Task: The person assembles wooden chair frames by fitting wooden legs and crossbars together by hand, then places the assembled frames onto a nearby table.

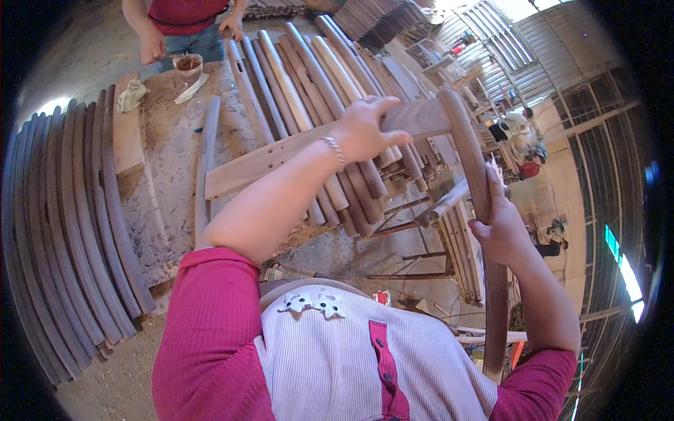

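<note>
A flat wooden rail (pixel 242 173) with small holes runs across in front of me. Its right end meets a curved, darker wooden leg (pixel 476 168), which comes down along my right side. My left hand (pixel 361 130) grips the rail near that joint, its thumb spread to the right and some fingers hidden over the far edge. Lower down, my right hand (pixel 504 224) is closed round the curved leg, with the thumb on the near side. A small pale bit shows by its fingertips, too small to name.
Curved wooden pieces (pixel 70 231) stand in a row at the left. More rounded wooden bars (pixel 302 77) lie stacked beyond the rail on the dusty worktable (pixel 172 147). Across it, a co-worker's hand (pixel 152 48) is at a cup (pixel 188 67) of brown stuff. A cloth (pixel 131 96) lies near.
</note>
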A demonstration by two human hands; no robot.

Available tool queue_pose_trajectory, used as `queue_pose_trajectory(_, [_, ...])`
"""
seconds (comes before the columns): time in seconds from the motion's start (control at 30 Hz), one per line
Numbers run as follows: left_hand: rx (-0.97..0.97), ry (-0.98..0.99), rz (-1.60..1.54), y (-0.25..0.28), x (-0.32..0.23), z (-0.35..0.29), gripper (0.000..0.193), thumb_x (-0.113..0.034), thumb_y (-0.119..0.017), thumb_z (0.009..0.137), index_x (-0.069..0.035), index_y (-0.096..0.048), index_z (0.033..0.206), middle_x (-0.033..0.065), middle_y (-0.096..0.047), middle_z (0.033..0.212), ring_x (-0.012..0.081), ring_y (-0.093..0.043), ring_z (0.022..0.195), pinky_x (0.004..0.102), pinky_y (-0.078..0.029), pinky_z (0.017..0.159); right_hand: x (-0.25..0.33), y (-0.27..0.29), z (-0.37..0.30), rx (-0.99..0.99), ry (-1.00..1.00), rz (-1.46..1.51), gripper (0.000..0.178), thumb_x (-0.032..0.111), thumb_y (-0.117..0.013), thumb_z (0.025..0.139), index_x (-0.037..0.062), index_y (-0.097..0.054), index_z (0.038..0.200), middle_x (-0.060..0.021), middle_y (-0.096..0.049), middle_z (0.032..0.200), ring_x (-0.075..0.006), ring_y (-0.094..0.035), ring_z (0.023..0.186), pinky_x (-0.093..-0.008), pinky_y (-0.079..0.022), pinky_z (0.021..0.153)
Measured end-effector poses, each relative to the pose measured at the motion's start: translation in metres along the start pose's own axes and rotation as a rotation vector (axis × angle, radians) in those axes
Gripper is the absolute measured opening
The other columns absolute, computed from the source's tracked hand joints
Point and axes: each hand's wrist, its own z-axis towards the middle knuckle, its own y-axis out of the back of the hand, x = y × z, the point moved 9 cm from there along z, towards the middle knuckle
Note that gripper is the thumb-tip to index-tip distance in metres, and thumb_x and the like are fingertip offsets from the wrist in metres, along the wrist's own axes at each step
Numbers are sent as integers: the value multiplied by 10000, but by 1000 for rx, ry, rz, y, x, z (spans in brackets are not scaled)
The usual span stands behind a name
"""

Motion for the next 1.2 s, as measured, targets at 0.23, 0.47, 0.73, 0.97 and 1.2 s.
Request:
queue_pose_trajectory(0.23, [-508,1028,861,203,190,-210,664,-543,-608,711,-20,-570,1118,222,-577,1095,345,-557,1005,417,-439,855,-57,-43,18,-25,77,660,827,-2,-617,631,10,-226,1360,-91,-509,1064,-158,-533,829,-273,-460,727])
queue_pose_trajectory(0.47, [-455,1513,-205,147,277,-360,780,-624,-456,811,71,-518,1159,198,-535,1189,248,-458,1166,343,-362,942,-96,-119,37,326,-195,1232,501,129,-600,774,86,-392,1227,-44,-503,837,-150,-535,670,-308,-473,594])
queue_pose_trajectory(0.73, [-378,1246,-338,120,225,-300,808,-624,-375,851,65,-392,1272,163,-433,1303,225,-448,1159,331,-330,975,-196,-166,34,161,-317,1379,345,336,-520,883,97,-464,1126,-24,-505,864,-122,-506,738,-284,-429,629])
queue_pose_trajectory(0.97, [-385,786,-346,109,39,-131,524,-524,-405,890,-83,-495,1159,33,-534,1105,173,-506,969,316,-405,851,-290,-168,-46,-233,-656,1644,510,512,-495,856,90,-507,1141,-77,-542,1093,-194,-483,997,-353,-372,867])
queue_pose_trajectory(1.2, [58,255,-663,116,-210,80,499,-443,-417,897,-134,-405,1288,84,-500,1243,241,-496,1095,394,-389,920,-401,94,-195,-1258,-150,1850,553,456,-263,932,-1,-499,1137,-147,-558,1123,-272,-501,1068,-394,-322,985])
